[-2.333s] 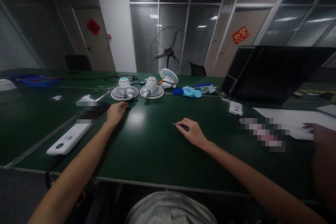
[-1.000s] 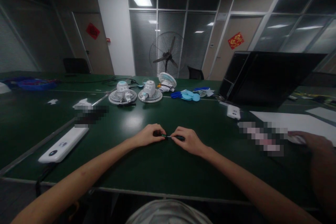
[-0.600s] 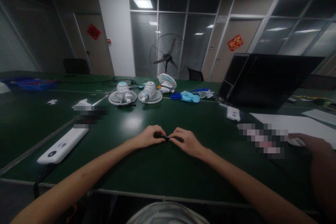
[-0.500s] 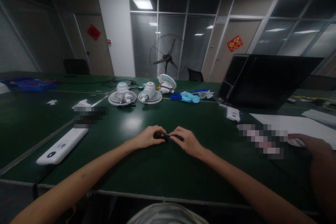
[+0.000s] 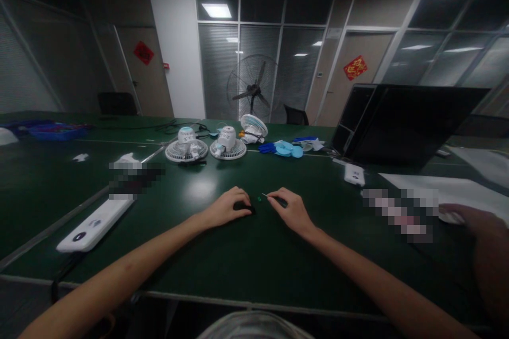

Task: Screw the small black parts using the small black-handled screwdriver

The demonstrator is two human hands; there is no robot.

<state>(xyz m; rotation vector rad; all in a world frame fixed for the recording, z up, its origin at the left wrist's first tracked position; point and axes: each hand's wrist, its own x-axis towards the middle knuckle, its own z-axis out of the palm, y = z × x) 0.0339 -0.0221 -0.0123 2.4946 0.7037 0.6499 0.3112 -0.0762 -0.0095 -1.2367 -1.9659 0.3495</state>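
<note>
My left hand (image 5: pixel 230 206) rests on the green table, its fingers curled around a small black object (image 5: pixel 243 205) whose details are too dark to make out. To its right, my right hand (image 5: pixel 288 209) pinches a thin tool (image 5: pixel 282 202) with a dark handle. The tool's metal tip points up and left. A tiny green piece (image 5: pixel 260 199) lies on the table between the two hands, near the tip but apart from it.
Small white fans (image 5: pixel 186 145) and light blue discs (image 5: pixel 287 149) lie ahead. At left is a white power bank (image 5: pixel 95 222). A large black monitor (image 5: pixel 417 127) stands at right, near another person's hand (image 5: pixel 471 217) and white paper (image 5: pixel 469 193).
My right hand has moved slightly right, drawing the tool away from the black object in my left hand. The tiny green piece now shows on the table between them.
</note>
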